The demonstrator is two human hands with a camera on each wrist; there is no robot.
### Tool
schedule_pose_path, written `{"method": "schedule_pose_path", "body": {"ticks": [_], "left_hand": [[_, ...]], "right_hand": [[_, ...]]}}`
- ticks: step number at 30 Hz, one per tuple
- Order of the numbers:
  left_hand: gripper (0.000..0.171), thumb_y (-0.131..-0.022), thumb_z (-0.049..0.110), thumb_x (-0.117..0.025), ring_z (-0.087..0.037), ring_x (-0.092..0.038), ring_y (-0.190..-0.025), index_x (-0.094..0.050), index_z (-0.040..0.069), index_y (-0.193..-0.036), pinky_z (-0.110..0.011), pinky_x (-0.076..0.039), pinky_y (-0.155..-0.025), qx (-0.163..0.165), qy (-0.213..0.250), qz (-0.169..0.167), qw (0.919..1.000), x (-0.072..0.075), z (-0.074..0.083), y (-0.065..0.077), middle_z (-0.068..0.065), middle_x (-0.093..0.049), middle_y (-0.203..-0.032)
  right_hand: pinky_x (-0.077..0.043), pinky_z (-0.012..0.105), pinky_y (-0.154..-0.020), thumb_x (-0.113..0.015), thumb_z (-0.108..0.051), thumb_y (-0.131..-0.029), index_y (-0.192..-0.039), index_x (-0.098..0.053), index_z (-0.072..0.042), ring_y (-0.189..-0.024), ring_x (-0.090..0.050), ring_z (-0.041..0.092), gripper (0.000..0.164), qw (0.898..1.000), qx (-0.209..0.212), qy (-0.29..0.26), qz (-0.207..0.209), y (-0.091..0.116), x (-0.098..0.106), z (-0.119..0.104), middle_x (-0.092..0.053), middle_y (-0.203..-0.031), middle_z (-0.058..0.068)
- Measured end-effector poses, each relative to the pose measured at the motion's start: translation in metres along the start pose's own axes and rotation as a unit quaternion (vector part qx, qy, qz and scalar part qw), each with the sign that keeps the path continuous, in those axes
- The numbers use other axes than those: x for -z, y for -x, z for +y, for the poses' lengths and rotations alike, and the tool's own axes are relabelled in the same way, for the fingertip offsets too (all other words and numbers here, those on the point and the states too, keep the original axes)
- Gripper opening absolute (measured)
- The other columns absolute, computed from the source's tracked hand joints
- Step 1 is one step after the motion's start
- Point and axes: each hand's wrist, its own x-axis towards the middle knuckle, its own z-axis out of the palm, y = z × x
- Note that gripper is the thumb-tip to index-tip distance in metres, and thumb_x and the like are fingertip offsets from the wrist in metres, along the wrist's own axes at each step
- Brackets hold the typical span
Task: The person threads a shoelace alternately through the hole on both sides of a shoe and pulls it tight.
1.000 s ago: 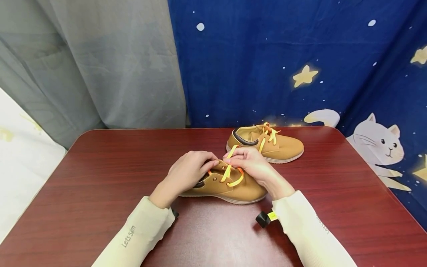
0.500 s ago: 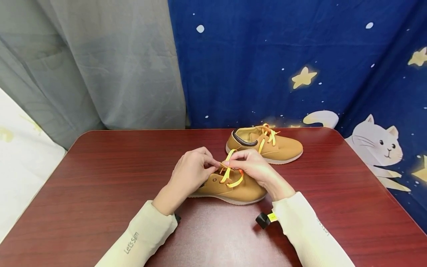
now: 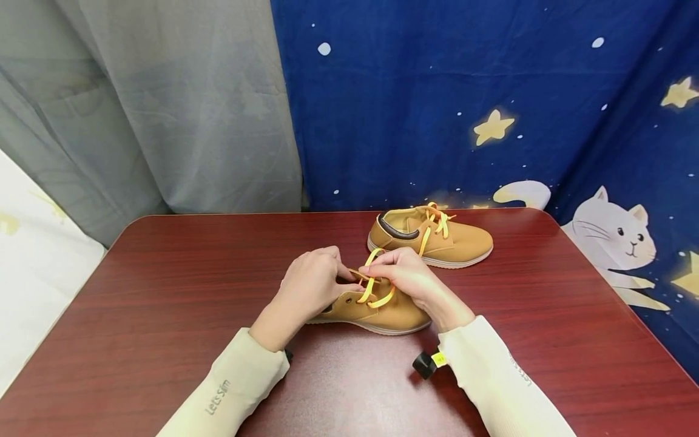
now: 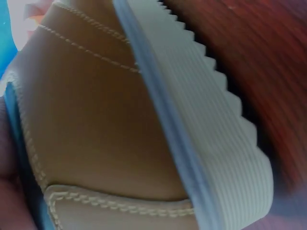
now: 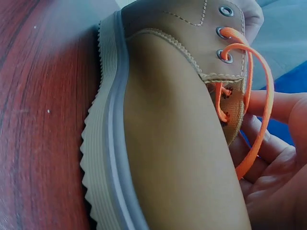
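Note:
A tan lace-up shoe [image 3: 382,315] stands on its sole in front of me, toe to the right. Its yellow-orange shoelace [image 3: 386,297] runs through the lower near eyelets in a loose loop; a top eyelet shows bare. My left hand [image 3: 314,279] grips the shoe's opening, thumb on the near eyelet flap, fingers by the tongue. My right hand [image 3: 406,273] reaches over the far side, thumb and index pinched at the lace near the tongue's top; the exact fingertip contact is hidden. In the right wrist view, the orange lace [image 5: 268,96] arches past the right fingers [image 5: 268,139].
A matching tan shoe [image 3: 459,243], laced and tied, stands behind to the right. Both stand on a dark red wooden table [image 3: 191,261]. Grey and blue curtains [image 3: 382,109] hang behind the table. A black wrist camera [image 3: 425,365] hangs under the right sleeve.
My left hand has shifted slightly right and closer to the tongue, its thumb now lower on the near flap. The right fingertips have moved slightly left and down. The shoes stay in place.

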Motion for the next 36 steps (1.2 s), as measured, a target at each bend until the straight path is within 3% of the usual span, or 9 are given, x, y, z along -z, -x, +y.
{"method": "schedule_pose_path", "body": {"ticks": [3,8,13,16,21,24,28,31,36], "left_hand": [[0.019,-0.071,0.043,-0.089,-0.011,-0.048,-0.061,-0.084,0.030,-0.084,-0.028,-0.036,-0.058,-0.021,-0.024,0.010,0.9995,-0.003,0.000,0.000,0.008,-0.053,-0.069],[0.006,-0.078,0.031,-0.087,-0.011,-0.047,-0.065,-0.084,0.027,-0.081,-0.028,-0.038,-0.063,-0.020,-0.014,-0.003,0.9997,-0.005,-0.002,-0.001,0.007,-0.052,-0.070],[0.007,-0.081,0.027,-0.084,-0.008,-0.046,-0.066,-0.082,0.025,-0.074,-0.025,-0.039,-0.061,-0.001,0.029,-0.020,0.9994,-0.002,-0.006,-0.002,0.009,-0.053,-0.071],[0.011,-0.081,0.025,-0.083,-0.006,-0.047,-0.065,-0.079,0.024,-0.070,-0.023,-0.039,-0.059,0.009,0.062,-0.028,0.9977,0.000,-0.008,-0.002,0.010,-0.054,-0.072],[0.012,-0.078,0.020,-0.083,-0.005,-0.049,-0.064,-0.078,0.023,-0.068,-0.023,-0.041,-0.060,0.013,0.124,-0.039,0.9914,0.004,-0.014,-0.002,0.008,-0.054,-0.072],[0.012,-0.077,0.016,-0.082,-0.006,-0.049,-0.065,-0.077,0.021,-0.068,-0.023,-0.042,-0.061,0.011,0.163,-0.046,0.9855,0.009,-0.017,-0.002,0.006,-0.054,-0.071],[0.013,-0.077,0.013,-0.080,-0.008,-0.050,-0.067,-0.076,0.020,-0.066,-0.023,-0.042,-0.062,0.016,0.197,-0.057,0.9786,0.020,-0.019,0.000,0.004,-0.054,-0.071],[0.014,-0.079,0.014,-0.081,-0.009,-0.051,-0.069,-0.077,0.021,-0.067,-0.024,-0.043,-0.062,0.024,0.209,-0.065,0.9755,0.030,-0.021,0.002,0.005,-0.055,-0.073],[0.010,-0.080,0.015,-0.081,-0.011,-0.051,-0.070,-0.079,0.021,-0.072,-0.025,-0.041,-0.063,0.032,0.210,-0.068,0.9747,0.043,-0.025,0.005,0.004,-0.056,-0.074]], "right_hand": [[-0.049,0.019,-0.064,-0.076,-0.016,-0.087,-0.091,-0.078,0.002,-0.080,-0.061,0.006,0.019,1.000,-0.008,-0.005,0.005,0.000,-0.002,0.000,-0.069,-0.075,-0.007],[-0.048,0.019,-0.067,-0.076,-0.016,-0.086,-0.090,-0.079,0.000,-0.083,-0.058,0.006,0.017,1.000,-0.005,0.015,0.010,0.000,-0.002,0.000,-0.068,-0.078,-0.008],[-0.048,0.022,-0.079,-0.073,-0.027,-0.092,-0.093,-0.082,-0.010,-0.091,-0.060,0.007,0.019,0.993,0.042,0.103,-0.027,0.002,0.010,-0.002,-0.074,-0.088,-0.005],[-0.048,0.021,-0.081,-0.068,-0.028,-0.096,-0.097,-0.082,-0.016,-0.089,-0.061,0.007,0.018,0.975,0.108,0.187,-0.056,0.005,0.023,-0.004,-0.076,-0.093,-0.005],[-0.053,0.026,-0.084,-0.075,-0.018,-0.090,-0.103,-0.080,-0.019,-0.093,-0.068,0.012,0.014,0.920,0.225,0.312,-0.074,0.012,0.035,-0.010,-0.077,-0.101,-0.005],[-0.055,0.031,-0.084,-0.080,-0.017,-0.085,-0.097,-0.080,-0.018,-0.092,-0.071,0.016,0.012,0.888,0.274,0.366,-0.055,0.014,0.033,-0.012,-0.077,-0.096,-0.005],[-0.054,0.031,-0.078,-0.085,-0.017,-0.080,-0.088,-0.080,-0.019,-0.084,-0.070,0.015,0.010,0.866,0.294,0.404,-0.007,0.015,0.028,-0.015,-0.076,-0.088,-0.007],[-0.053,0.031,-0.075,-0.087,-0.020,-0.078,-0.086,-0.079,-0.020,-0.080,-0.067,0.016,0.011,0.870,0.288,0.400,0.001,0.016,0.029,-0.015,-0.074,-0.085,-0.006],[-0.051,0.028,-0.068,-0.077,-0.018,-0.089,-0.093,-0.078,-0.016,-0.075,-0.063,0.012,0.005,0.919,0.218,0.329,-0.010,0.016,0.040,-0.013,-0.074,-0.085,-0.002]]}}
